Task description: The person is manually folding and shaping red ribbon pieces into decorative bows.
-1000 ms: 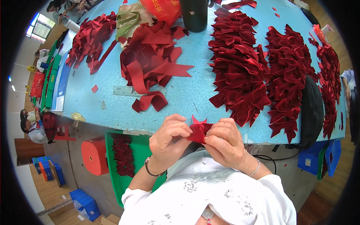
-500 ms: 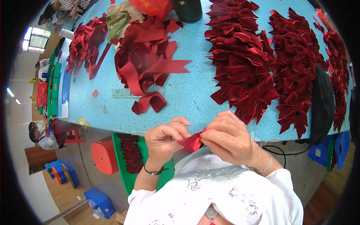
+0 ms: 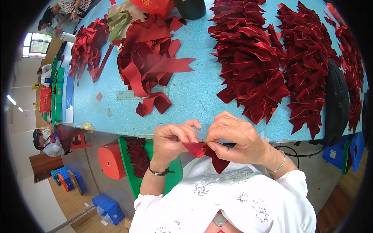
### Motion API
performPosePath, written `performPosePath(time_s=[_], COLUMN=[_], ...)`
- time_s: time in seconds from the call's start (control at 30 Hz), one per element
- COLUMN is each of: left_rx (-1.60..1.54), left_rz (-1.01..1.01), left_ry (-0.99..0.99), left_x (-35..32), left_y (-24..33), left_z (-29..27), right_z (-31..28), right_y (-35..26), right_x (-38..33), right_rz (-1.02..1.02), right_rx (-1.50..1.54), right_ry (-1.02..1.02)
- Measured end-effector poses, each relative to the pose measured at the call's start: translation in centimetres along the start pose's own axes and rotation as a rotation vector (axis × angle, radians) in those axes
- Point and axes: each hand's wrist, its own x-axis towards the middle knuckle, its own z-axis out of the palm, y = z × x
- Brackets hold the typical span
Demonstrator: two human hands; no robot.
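Between my two hands, just off the table's near edge, is a dark red ribbon bow (image 3: pixel 197 150). My left hand (image 3: pixel 175 139) pinches its left loop between thumb and fingers. At its gathered middle, my right hand (image 3: pixel 235 138) has thumb and forefinger pressed together, and a pointed ribbon tail hangs below them. The exact hold of the right fingertips is partly hidden. Beyond my hands a heap of loose red ribbon strips (image 3: pixel 145 62) lies on the blue table (image 3: pixel 190 105). Long rows of finished-looking red bows (image 3: pixel 248 66) lie to the right.
A clear ruler (image 3: pixel 128 95) lies by the ribbon heap. A black bag (image 3: pixel 336 103) sits at the right edge, a dark cup (image 3: pixel 190 9) at the back. Below the table are a green crate (image 3: pixel 134 184) with bows and a red roll (image 3: pixel 112 161). Other people work at far left.
The bow has turned in my fingers, and a pointed tail now shows below my right hand. My right hand has shifted slightly left. The whole view has tilted a little.
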Motion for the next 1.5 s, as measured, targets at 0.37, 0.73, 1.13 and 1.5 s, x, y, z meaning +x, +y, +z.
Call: performPosePath(time_s=[0.37, 0.73, 1.13, 1.5], left_rx=[-0.101, -0.321, -0.397, -0.39], left_rz=[-0.091, -0.275, -0.238, -0.339], left_ry=[-0.001, 0.014, -0.029, 0.074], left_x=[-0.1, -0.3, -0.7, -0.8], left_y=[-0.2, 0.5, 0.1, 1.1], left_z=[0.1, 0.1, -0.3, 0.9], right_z=[0.7, -0.3, 0.3, 0.2], right_y=[-0.2, -0.5, -1.9, -1.1], right_x=[0.5, 0.2, 0.8, 0.0], right_rz=[-0.157, 0.263, 0.112, 0.428], right_rx=[-0.105, 0.362, 0.005, 0.412], right_ry=[0.017, -0.074, 0.067, -0.048])
